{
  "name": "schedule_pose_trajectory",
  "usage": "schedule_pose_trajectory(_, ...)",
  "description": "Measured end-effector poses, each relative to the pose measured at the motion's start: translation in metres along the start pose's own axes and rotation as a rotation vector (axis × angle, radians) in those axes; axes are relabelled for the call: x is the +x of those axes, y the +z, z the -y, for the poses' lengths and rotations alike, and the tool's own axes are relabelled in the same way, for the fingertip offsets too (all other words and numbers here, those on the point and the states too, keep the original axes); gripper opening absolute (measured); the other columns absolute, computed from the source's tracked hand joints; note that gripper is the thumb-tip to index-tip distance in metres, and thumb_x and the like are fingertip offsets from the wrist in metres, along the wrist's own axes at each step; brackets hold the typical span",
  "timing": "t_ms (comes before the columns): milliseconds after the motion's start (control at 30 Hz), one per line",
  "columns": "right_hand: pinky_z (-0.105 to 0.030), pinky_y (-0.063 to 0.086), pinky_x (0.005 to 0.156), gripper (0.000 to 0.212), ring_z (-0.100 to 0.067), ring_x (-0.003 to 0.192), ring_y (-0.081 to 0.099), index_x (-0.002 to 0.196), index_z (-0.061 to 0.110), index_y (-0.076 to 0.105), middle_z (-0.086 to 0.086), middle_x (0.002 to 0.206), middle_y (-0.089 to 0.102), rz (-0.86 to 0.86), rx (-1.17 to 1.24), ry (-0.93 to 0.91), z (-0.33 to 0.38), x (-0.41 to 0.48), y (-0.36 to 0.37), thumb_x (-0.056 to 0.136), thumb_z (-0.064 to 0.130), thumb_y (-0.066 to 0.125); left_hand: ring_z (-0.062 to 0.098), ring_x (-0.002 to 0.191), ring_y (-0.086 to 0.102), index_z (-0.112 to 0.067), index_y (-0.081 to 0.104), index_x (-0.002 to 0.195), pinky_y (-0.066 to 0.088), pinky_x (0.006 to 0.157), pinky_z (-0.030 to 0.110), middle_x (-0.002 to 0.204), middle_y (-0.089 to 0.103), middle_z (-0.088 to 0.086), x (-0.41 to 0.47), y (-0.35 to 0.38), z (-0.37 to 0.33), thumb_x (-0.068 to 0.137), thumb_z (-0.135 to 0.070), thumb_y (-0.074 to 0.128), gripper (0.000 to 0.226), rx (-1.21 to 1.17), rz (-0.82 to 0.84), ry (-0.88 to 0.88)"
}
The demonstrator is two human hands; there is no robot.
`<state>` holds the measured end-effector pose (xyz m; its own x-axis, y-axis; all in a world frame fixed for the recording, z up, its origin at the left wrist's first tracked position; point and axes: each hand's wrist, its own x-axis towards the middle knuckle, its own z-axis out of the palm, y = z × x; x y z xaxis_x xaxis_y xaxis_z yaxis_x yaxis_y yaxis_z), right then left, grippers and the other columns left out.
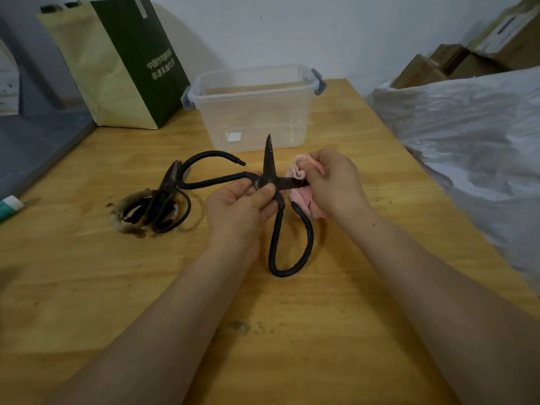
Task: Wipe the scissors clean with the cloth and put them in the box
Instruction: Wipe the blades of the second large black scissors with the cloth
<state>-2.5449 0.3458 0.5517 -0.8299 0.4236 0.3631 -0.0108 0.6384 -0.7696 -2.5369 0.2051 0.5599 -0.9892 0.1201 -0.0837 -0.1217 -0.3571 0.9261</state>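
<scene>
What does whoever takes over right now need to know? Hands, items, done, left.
Left hand: pinches the open scissors at the pivot, one blade pointing up.
Right hand: holds the pink cloth wrapped on the other blade, wiping.
Clear box: lid off, beyond the hands on the table, nothing inside that shows.
Second scissors: lie on the table to the left, look dirty.
Done: wiping of the first pair is under way.
Left: finish the wipe, box this pair, probably then the second pair.
</scene>
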Motion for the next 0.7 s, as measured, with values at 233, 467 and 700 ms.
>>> schedule_pose_trajectory(233,-0.045,0.057,0.076,0.011,-0.022,0.086,0.068,0.096,0.019,0.063,-0.006,0.094,0.069,-0.055,0.309,0.239,-0.024,0.009,-0.045,0.095,0.019,0.053,0.021,0.079,0.073,-0.001,0.064,0.096,0.059,0.069,0.025,0.091,0.073,0.012,0.004,-0.006,-0.005,0.084,0.008,0.062,0.015,-0.027,-0.057,0.011)
schedule_pose_trajectory(467,-0.019,0.050,0.053,0.013,-0.010,0.066,0.066,0.095,0.019,0.072,0.002,0.077,0.073,0.392,0.389,0.028,0.003,-0.006,-0.040,0.091,0.014,0.061,0.020,0.083,0.073,0.001,0.065,0.105,0.057,0.065,0.022,0.094,0.074,0.011,0.001,-0.004,-0.003,0.084,0.006,0.063,0.022,0.048,0.006,0.005)
schedule_pose_trajectory(700,-0.016,0.050,0.049,0.014,0.004,0.058,0.062,0.087,0.027,0.066,0.008,0.081,0.066,0.103,0.220,0.152,-0.008,0.001,-0.050,0.091,0.015,0.061,0.020,0.084,0.073,0.004,0.060,0.115,0.058,0.069,0.023,0.101,0.072,0.014,0.000,-0.004,-0.003,0.086,0.007,0.061,0.029,0.037,0.021,-0.012)
